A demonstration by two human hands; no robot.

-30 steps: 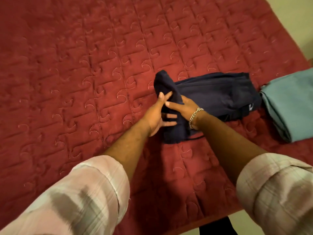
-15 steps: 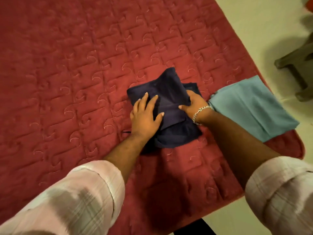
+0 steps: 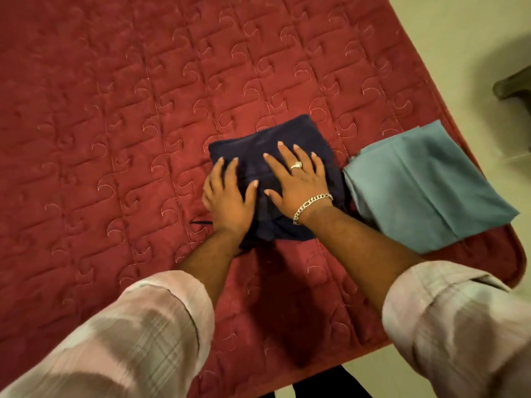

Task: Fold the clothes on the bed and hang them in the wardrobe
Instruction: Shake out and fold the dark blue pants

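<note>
A dark navy garment (image 3: 258, 142) lies folded into a small square on the red quilted bed (image 3: 115, 124). Both palms press flat on top of it with straight fingers: my left hand (image 3: 230, 196) on its left half, my right hand (image 3: 297, 182), with a ring and a chain bracelet, on its right half. A thin dark drawstring sticks out to the left under my left wrist. A folded grey-blue garment (image 3: 425, 185) lies just right of the navy one, near the bed's corner.
The bed's right edge and rounded near corner (image 3: 517, 254) border a pale floor (image 3: 459, 30). A dark piece of furniture (image 3: 514, 84) stands on the floor at the far right. The wardrobe is out of view.
The navy garment went from half spread to a compact square. My right hand moved from its right edge onto the top, and both palms now lie flat on it.
</note>
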